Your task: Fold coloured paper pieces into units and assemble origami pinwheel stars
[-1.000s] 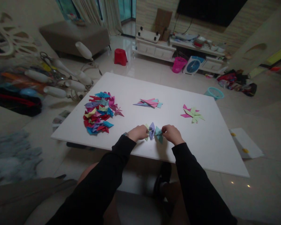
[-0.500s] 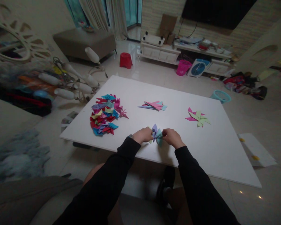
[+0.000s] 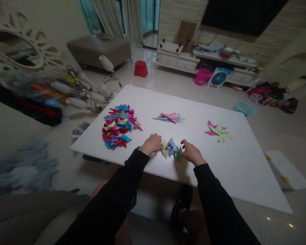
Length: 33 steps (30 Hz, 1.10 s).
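Three folded paper cranes sit in a row near the front edge of the white table [image 3: 219, 170]: a yellow-green crane [image 3: 164, 149], a purple crane [image 3: 170, 147] and a teal crane [image 3: 177, 152]. My left hand [image 3: 153, 144] is closed, its fingertips at the left end of the yellow-green crane. Beside the teal crane, my right hand [image 3: 193, 153] has its thumb and forefinger apart, with the thumb close to the paper. Whether it touches is hard to see.
A pile of colourful folded paper cranes [image 3: 117, 127] covers the table's left part. Flat folded paper pieces [image 3: 170, 117] lie at the centre back, and green and magenta folded pieces [image 3: 219, 132] to the right. A red stool [image 3: 141, 69] and a blue basket [image 3: 244, 108] stand beyond the table.
My right fingers have parted from their pinch at the teal crane. My left hand has drawn slightly left, so the yellow-green crane shows more fully. The whole view has shifted a little.
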Each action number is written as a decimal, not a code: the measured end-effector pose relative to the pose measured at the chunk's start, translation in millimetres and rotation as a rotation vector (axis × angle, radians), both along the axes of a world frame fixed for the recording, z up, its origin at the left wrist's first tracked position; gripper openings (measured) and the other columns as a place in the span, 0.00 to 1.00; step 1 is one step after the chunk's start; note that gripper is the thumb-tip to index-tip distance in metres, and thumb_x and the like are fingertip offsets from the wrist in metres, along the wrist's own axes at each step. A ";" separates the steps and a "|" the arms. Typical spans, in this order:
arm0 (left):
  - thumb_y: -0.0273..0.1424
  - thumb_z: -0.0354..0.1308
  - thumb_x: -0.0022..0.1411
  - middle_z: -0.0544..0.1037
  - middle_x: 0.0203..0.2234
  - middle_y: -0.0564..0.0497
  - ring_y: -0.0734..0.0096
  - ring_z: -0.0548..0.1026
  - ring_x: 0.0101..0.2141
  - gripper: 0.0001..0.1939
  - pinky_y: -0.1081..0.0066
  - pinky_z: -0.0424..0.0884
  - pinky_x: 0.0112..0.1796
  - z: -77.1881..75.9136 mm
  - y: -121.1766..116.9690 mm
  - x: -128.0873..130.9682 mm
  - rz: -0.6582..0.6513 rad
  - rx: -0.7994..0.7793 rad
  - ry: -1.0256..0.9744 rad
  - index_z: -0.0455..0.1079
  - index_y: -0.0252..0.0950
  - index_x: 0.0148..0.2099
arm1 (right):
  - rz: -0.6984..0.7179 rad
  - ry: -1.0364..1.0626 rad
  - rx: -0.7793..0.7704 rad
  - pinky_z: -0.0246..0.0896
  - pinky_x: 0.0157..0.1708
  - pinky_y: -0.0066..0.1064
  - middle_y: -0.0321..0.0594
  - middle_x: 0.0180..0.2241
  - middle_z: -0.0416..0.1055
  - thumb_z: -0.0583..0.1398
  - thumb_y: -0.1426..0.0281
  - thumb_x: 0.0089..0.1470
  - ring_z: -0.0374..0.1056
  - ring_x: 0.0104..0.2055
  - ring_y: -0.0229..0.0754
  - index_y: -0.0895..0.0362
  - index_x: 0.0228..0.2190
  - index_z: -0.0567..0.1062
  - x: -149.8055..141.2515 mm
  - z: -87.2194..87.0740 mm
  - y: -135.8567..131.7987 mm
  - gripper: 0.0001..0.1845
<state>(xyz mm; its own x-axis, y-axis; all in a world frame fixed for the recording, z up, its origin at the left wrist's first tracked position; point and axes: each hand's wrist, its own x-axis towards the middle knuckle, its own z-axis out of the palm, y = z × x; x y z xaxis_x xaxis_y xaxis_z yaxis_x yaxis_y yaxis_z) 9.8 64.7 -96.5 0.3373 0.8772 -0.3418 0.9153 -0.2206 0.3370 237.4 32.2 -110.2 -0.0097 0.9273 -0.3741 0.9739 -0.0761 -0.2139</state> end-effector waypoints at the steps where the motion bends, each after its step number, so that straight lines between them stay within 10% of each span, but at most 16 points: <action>1: 0.32 0.51 0.63 0.73 0.53 0.37 0.52 0.70 0.55 0.17 0.59 0.70 0.52 0.7 0.6 -5.3 0.031 0.011 0.016 0.73 0.33 0.51 | 0.001 0.005 0.007 0.51 0.31 0.30 0.43 0.49 0.74 0.63 0.68 0.50 0.71 0.44 0.48 0.53 0.52 0.66 0.5 0.4 -0.4 0.27; 14: 0.40 0.51 0.62 0.59 0.66 0.30 0.40 0.56 0.66 0.28 0.48 0.55 0.62 -26.4 18.2 -89.3 0.536 0.071 0.252 0.69 0.29 0.58 | 0.013 0.059 0.078 0.52 0.30 0.30 0.44 0.53 0.68 0.63 0.67 0.52 0.69 0.37 0.40 0.54 0.52 0.67 6.9 11.6 -0.8 0.25; 33: 0.45 0.50 0.62 0.57 0.67 0.30 0.41 0.54 0.67 0.36 0.47 0.55 0.63 -32.8 26.0 -91.9 0.574 -0.061 0.240 0.63 0.26 0.65 | 0.023 0.026 0.101 0.57 0.35 0.31 0.44 0.53 0.71 0.61 0.64 0.56 0.71 0.47 0.47 0.54 0.51 0.71 9.4 18.9 -3.2 0.21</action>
<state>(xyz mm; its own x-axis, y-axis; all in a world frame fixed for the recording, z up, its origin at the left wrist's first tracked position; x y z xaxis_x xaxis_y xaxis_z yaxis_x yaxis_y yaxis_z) -82.1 90.7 -129.3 -0.2741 0.8726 -0.4043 0.9340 0.3417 0.1042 246.8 29.0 -91.3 -0.0400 0.9598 -0.2777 0.9692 -0.0303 -0.2444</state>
